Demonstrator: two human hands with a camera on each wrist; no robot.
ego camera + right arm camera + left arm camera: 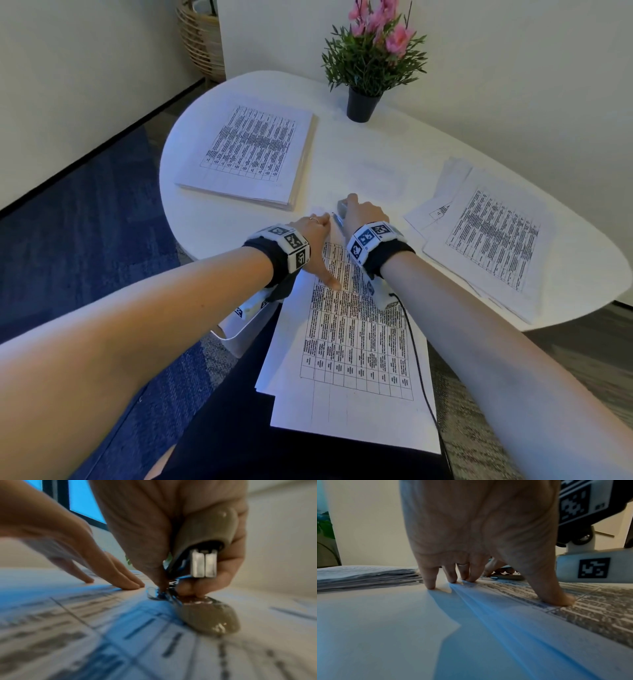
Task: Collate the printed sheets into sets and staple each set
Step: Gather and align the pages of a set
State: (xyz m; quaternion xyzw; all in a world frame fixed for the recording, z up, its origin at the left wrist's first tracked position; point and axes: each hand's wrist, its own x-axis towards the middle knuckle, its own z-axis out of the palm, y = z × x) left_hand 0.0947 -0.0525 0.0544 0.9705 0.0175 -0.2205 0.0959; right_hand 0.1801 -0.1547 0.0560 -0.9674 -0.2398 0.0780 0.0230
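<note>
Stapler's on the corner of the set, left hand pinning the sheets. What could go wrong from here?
1. The set overhangs the table edge toward the lap; if the left hand lifts, the sheets may slide or fan apart.
2. The near edges already look offset, so a staple now could lock in misaligned sheets.
3. The left hand's fingertips press close to the stapler in the right hand; a slip could pinch them.

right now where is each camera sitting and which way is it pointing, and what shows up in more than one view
Head: on the head, looking forward and down at the table; both forearms and hands show.
Left wrist: low behind the left hand, facing along its fingers pressed on the set of sheets.
Right wrist: behind the right hand, facing the stapler it grips.
Shared: all three show the sheets; the right wrist view also catches the left hand.
</note>
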